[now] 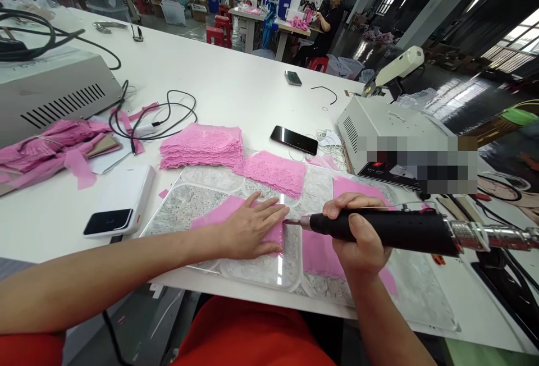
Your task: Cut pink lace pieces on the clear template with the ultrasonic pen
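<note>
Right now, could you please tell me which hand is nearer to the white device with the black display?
Left. The left hand lies on pink fabric, to the right of the white device; the right hand, gripping a black handheld tool, is farther right.

Left hand (pixel 252 227) lies flat on pink fabric (pixel 222 210), right hand (pixel 362 251) gripping a black tool (pixel 408 231)

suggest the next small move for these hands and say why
Probably ease the left hand back slightly while pressing the pink fabric flat: its fingertips appear right beside the metal tip of the black tool, which the right hand grips with that tip at or very near the fabric's right edge.
</note>
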Motion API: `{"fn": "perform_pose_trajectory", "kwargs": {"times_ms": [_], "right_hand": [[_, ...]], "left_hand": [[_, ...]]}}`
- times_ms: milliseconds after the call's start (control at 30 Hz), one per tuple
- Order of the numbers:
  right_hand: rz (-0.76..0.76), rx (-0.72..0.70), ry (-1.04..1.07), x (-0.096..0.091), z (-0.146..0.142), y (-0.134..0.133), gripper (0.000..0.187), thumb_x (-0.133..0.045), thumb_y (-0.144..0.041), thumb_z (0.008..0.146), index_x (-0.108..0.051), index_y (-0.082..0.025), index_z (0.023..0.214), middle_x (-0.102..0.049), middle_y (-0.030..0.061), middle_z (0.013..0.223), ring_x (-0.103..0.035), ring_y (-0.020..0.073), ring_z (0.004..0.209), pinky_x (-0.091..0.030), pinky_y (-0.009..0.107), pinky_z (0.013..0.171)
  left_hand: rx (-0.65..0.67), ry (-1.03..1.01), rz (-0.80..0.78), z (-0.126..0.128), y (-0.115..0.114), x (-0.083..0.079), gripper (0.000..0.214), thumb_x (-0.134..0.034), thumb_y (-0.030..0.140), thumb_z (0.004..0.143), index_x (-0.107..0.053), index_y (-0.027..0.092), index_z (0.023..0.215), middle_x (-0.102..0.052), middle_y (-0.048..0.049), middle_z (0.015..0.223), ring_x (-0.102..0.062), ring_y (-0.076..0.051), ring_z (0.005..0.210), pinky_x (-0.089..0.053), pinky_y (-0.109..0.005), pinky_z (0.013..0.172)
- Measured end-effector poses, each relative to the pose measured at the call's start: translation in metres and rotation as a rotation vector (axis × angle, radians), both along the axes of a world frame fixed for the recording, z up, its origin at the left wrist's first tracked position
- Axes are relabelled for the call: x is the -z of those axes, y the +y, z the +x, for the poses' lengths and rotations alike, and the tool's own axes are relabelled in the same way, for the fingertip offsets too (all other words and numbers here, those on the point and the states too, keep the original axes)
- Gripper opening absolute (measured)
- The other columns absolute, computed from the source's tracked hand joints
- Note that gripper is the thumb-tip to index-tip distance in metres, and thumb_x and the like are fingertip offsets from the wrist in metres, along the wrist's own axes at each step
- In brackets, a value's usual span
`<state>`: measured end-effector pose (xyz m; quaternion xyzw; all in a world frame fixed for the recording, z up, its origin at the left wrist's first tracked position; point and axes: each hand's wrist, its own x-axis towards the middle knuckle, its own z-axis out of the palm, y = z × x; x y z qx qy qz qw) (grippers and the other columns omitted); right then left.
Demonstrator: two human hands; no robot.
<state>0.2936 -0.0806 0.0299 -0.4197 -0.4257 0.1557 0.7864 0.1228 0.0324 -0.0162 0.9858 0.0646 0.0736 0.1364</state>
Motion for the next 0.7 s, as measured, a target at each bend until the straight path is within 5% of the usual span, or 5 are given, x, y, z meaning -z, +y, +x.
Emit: {"fn": "perform_pose_trajectory", "kwargs": {"times_ms": [233, 467, 700], "right_hand": [[0.004, 0.077, 0.069, -0.005, -0.002, 0.006, 0.011, -0.060, -0.019, 0.073, -0.063, -0.020, 0.083, -0.060, -0.0011, 0.082, -0.058, 0.0109, 0.061, -0.050, 0.032, 0.062], [-0.028, 0.077, 0.074, -0.002, -0.014, 0.029, 0.009, -0.061, -0.021, 0.074, -0.062, -0.020, 0.083, -0.060, -0.0004, 0.084, -0.058, 0.0112, 0.063, -0.051, 0.034, 0.067], [-0.054, 0.081, 0.028, -0.001, -0.021, 0.038, 0.009, -0.061, -0.021, 0.073, -0.062, -0.021, 0.082, -0.060, -0.0011, 0.082, -0.058, 0.0112, 0.061, -0.050, 0.034, 0.065]], "left_hand": [[-0.098, -0.077, 0.138, -0.039, 0.012, -0.020, 0.053, -0.028, 0.044, 0.105, -0.041, 0.013, 0.146, -0.042, -0.0103, 0.152, -0.032, -0.028, 0.145, -0.020, -0.053, 0.119], [-0.179, -0.080, 0.270, -0.099, 0.018, -0.002, 0.042, -0.029, 0.031, 0.106, -0.046, 0.018, 0.143, -0.048, -0.0059, 0.148, -0.037, -0.026, 0.142, -0.020, -0.051, 0.119], [-0.190, -0.086, 0.224, -0.111, 0.018, 0.006, 0.044, -0.038, 0.035, 0.104, -0.042, 0.021, 0.146, -0.046, -0.0044, 0.150, -0.034, -0.026, 0.144, -0.016, -0.051, 0.121]]}}
